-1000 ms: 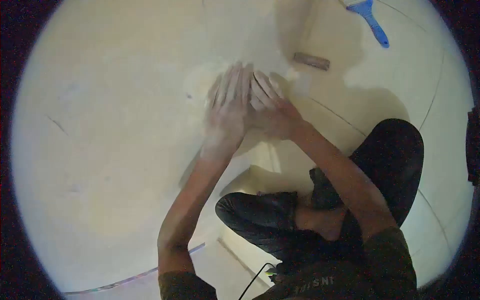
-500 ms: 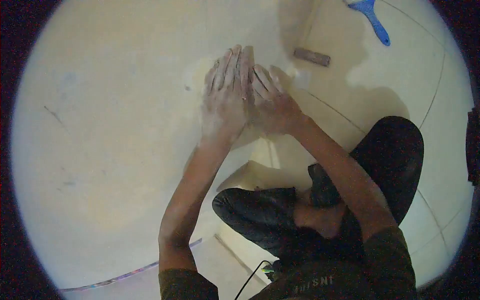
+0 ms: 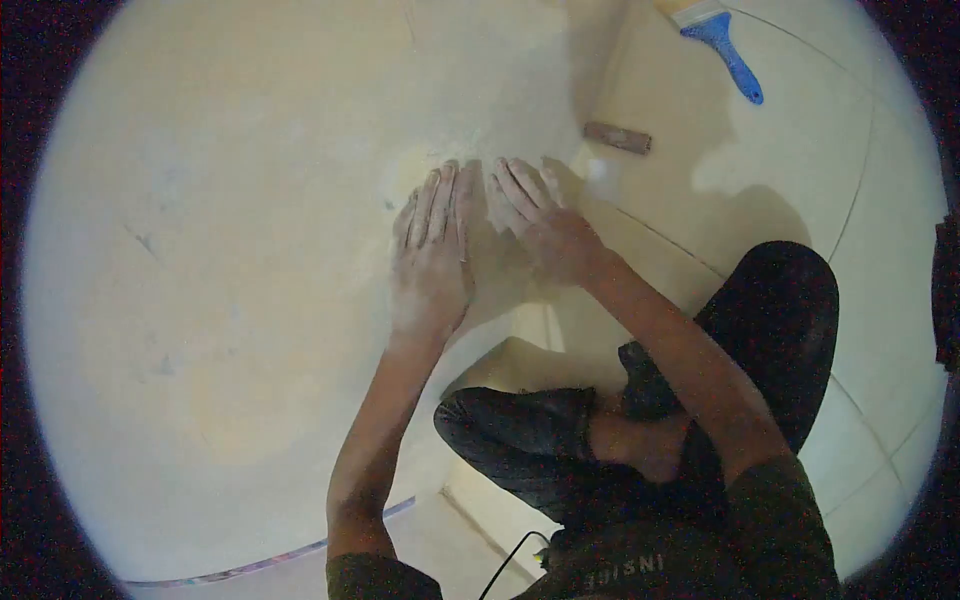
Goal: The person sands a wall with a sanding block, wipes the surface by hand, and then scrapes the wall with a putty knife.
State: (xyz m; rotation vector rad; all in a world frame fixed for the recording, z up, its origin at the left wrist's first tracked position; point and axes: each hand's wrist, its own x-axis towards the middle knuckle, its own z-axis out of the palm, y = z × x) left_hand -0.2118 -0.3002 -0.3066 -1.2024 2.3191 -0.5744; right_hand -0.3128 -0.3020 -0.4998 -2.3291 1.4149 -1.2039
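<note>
My left hand (image 3: 430,265) lies flat on a pale, patchy surface (image 3: 270,250), fingers stretched out and held close together. Whitish dust coats its fingers and back. Just to the right, my right hand (image 3: 550,230) is also dusty, with its fingers extended towards the same surface; whether it touches is hard to tell. A gap separates the two hands. Nothing shows in either one, though the undersides of both are hidden.
A brown block (image 3: 618,138) lies beyond my right hand, near a small whitish patch (image 3: 603,180). Farther right is a blue-handled paintbrush (image 3: 728,55) on the tiled floor (image 3: 850,330). My bent legs (image 3: 770,320) are close below, and a thin black cable (image 3: 510,560) runs beside me.
My hands have come apart from side by side. The left has slid down, nearer to me and slightly left; the right has shifted a little nearer. The view has moved slightly.
</note>
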